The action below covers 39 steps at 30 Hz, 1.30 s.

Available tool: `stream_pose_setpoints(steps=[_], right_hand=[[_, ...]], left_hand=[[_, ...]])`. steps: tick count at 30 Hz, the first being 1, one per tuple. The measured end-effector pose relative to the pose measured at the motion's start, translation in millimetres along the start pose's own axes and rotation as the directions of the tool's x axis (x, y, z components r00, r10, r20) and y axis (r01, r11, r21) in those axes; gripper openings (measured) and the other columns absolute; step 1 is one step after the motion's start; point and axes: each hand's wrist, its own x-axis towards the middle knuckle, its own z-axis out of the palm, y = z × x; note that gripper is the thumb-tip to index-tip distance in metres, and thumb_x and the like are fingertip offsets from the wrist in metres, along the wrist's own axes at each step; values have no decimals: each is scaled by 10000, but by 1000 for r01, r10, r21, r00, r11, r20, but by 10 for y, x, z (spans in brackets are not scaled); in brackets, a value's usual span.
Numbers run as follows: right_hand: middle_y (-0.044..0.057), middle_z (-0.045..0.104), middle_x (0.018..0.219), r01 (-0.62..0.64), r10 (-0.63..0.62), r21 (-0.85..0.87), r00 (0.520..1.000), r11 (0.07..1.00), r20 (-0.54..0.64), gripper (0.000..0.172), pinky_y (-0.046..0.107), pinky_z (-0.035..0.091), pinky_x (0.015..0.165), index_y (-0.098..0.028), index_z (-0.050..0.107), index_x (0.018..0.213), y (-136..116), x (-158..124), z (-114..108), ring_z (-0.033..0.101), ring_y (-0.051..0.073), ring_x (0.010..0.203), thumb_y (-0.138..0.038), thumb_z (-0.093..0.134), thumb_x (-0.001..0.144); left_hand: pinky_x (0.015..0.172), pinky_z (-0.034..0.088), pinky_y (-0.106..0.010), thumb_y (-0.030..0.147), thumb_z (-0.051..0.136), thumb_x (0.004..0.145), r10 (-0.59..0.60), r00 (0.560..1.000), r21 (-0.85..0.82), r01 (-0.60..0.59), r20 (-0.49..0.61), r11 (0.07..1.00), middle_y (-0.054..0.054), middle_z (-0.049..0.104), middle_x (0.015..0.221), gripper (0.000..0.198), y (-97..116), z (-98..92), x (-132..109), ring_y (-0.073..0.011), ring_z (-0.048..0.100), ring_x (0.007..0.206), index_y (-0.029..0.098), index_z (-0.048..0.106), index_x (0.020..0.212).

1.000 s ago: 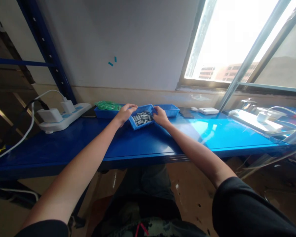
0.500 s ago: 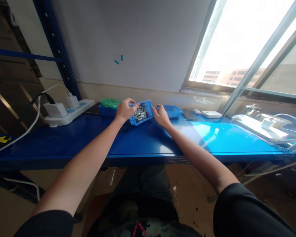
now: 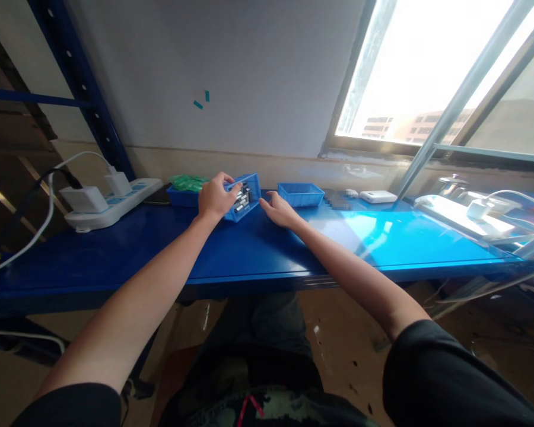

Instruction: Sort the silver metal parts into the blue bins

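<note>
My left hand (image 3: pixel 216 198) grips the left side of a small blue plastic bin (image 3: pixel 251 185), its thumb over the rim. The bin is tilted steeply, its opening turned toward me and to the right. Several small silvery metal pieces (image 3: pixel 241 198) lie inside; their exact kind is too small to make out. My right hand (image 3: pixel 278 210) is at the bin's right edge, thumb and fingers apart, holding nothing. Whether its thumb tip touches the bin I cannot tell. A second blue bin (image 3: pixel 301 200) with nothing visible inside stands just behind my right hand.
A blue bin (image 3: pixel 182 198) with green plastic packaging (image 3: pixel 187 182) stands at the back left. Beside it lies a white power strip (image 3: pixel 115 207) with plugs. On the right are a white box-shaped device (image 3: pixel 378 196) and a metal pole (image 3: pixel 454 98). The blue tabletop (image 3: pixel 258 255) spans the front.
The held bin has tipped further to the right, and its metal pieces show less. My right hand has come off the bin's side and opened. The view has shifted slightly.
</note>
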Motion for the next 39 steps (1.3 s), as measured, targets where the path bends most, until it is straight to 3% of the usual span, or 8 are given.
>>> stream_pose_setpoints(steps=[7,16,24,34,39], right_hand=[[202,527,1339,-2,2,-31,1000,1000,6,572,372,343,1066,-74,432,1335,13,12,-3,472,259,1275,-495,318,966],[195,490,1370,-20,19,-25,1000,1000,-12,583,405,315,1096,-85,441,1349,29,15,-6,426,286,1309,-497,322,954],[216,466,1387,-41,41,-6,999,999,-4,620,411,313,1097,-67,412,1372,56,27,6,392,293,1338,-508,305,951],[208,490,1351,-39,39,-37,999,999,-2,600,413,331,1072,-87,440,1344,108,18,16,421,293,1306,-520,312,949],[167,571,1234,16,-22,-71,996,997,-89,524,398,369,1037,-129,529,1248,121,57,-1,482,268,1229,-497,297,957]], left_hand=[[815,445,-315,474,561,833,74,997,69,-75,23,995,-79,704,1003,314,66,17,-47,-266,634,966,219,639,1000],[760,447,-314,412,547,857,217,976,171,-214,4,962,-60,691,1014,240,132,-31,-94,-255,639,949,223,631,980],[806,441,-336,367,534,877,364,929,174,-369,61,913,-69,654,1127,220,191,-31,-153,-264,621,991,219,623,1014],[832,451,-337,367,540,885,467,882,152,-470,55,869,-65,636,1171,220,194,-12,-157,-258,606,1010,205,622,1009],[861,448,-350,343,527,900,553,831,145,-556,64,818,-74,599,1225,220,210,-25,-171,-263,566,1053,202,624,1039]])
